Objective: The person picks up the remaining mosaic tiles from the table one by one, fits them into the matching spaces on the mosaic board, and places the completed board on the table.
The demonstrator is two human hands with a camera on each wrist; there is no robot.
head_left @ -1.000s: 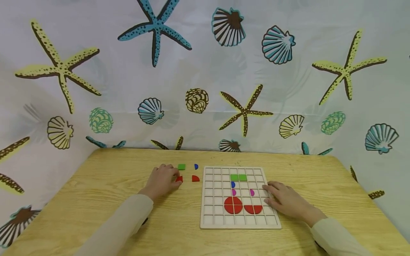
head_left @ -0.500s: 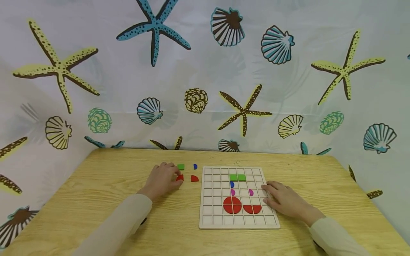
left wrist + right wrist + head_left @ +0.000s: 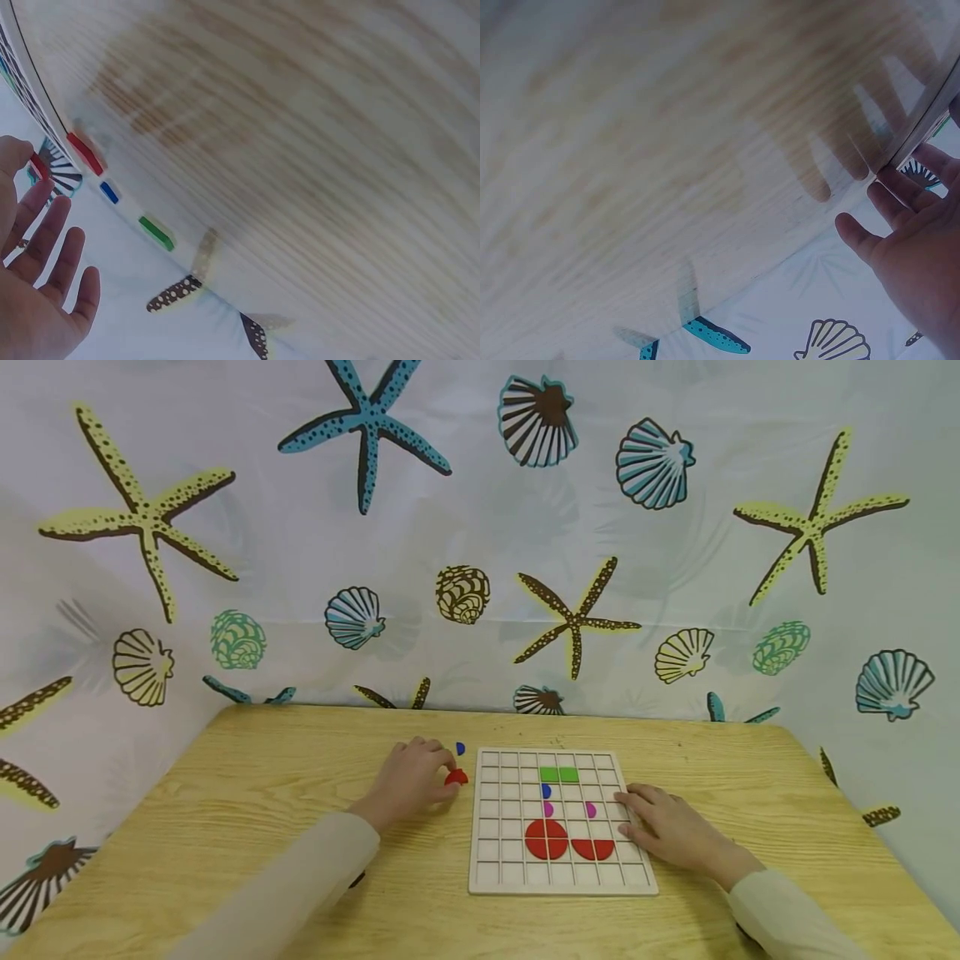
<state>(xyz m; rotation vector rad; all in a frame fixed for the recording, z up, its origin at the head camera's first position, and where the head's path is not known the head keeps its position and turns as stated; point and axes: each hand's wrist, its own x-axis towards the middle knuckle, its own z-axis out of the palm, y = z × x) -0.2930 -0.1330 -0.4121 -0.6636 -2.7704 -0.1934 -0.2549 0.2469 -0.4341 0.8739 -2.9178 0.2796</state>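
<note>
My left hand (image 3: 411,781) pinches a red quarter-circle tile (image 3: 39,166) between thumb and forefinger, its other fingers spread. Below it on the table lies another red quarter-circle tile (image 3: 85,154); the two overlap in the head view. A blue half-circle tile (image 3: 461,748) lies just beyond the fingers. The green tile (image 3: 156,233) shows in the left wrist view but is hidden by the hand in the head view. My right hand (image 3: 667,827) touches the right edge of the white grid board (image 3: 480,877) with extended fingers.
On the board sit two green squares (image 3: 558,774), a blue half-circle (image 3: 546,791), two magenta half-circles (image 3: 591,810), a red circle of quarters (image 3: 546,840) and a red lower half-circle (image 3: 592,849). A shell-and-starfish curtain (image 3: 450,510) stands behind the wooden table (image 3: 262,777).
My left hand has moved right with the red quarter-circle tile, over to the second red one, and now covers the green tile. The right hand has stayed at the board's edge.
</note>
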